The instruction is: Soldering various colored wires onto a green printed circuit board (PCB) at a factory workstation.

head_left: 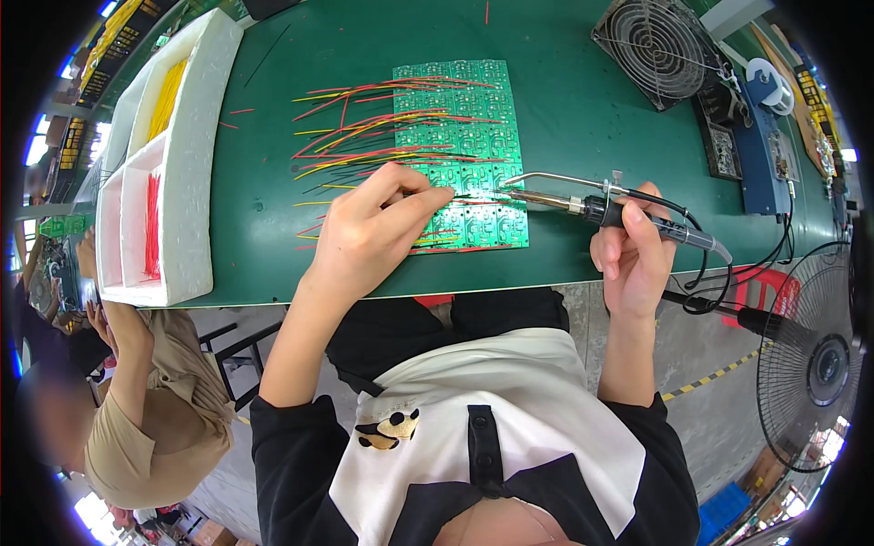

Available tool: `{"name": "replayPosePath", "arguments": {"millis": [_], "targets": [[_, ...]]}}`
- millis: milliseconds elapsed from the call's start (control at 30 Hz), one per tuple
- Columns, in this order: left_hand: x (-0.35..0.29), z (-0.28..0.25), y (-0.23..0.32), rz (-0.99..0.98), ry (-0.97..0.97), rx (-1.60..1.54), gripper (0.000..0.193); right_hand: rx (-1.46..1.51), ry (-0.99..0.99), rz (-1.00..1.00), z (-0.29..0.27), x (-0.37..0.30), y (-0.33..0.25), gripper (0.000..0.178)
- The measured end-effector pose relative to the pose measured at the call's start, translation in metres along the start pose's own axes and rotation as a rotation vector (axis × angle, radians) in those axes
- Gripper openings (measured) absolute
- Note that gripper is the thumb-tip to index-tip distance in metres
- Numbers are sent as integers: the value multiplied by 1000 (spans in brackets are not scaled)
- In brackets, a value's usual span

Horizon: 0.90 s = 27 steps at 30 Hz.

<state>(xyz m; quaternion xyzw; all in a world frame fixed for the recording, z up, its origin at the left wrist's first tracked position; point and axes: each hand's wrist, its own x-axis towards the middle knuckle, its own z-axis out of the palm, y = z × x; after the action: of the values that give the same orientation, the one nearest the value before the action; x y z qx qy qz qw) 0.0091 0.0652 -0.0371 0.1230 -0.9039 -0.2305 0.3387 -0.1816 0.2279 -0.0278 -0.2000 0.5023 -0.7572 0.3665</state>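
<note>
You had open green bench mat [273, 182] between the white foam tray [196, 155] and the green circuit-board panel [464, 146], though red and yellow wire leads [364, 136] fanned across it; rightward, a grey wire-grille fan [660, 45] probably crowded the far corner.

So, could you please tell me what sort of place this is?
Most likely an electronics assembly workshop: the right hand holds a soldering iron to a green circuit board panel strung with red and yellow wires, and a small extractor fan stands nearby.

Black-and-white top with black sleeves, panda patch.
</note>
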Motion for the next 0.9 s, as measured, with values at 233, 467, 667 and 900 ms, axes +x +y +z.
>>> {"name": "replayPosePath", "arguments": {"millis": [233,467,667,900], "targets": [[4,-2,-8,20,20,43,24,-6,-17,-18,3,5,2,13],[-19,-25,-5,-48,136,73,17,276,58,-10,-18,6,12,14],[-69,-60,-6,-349,339,212,8,183,100,-113,-15,0,11,16],[-78,-40,62,-270,322,213,7,216,66,-135,-12,1,9,13]]}}
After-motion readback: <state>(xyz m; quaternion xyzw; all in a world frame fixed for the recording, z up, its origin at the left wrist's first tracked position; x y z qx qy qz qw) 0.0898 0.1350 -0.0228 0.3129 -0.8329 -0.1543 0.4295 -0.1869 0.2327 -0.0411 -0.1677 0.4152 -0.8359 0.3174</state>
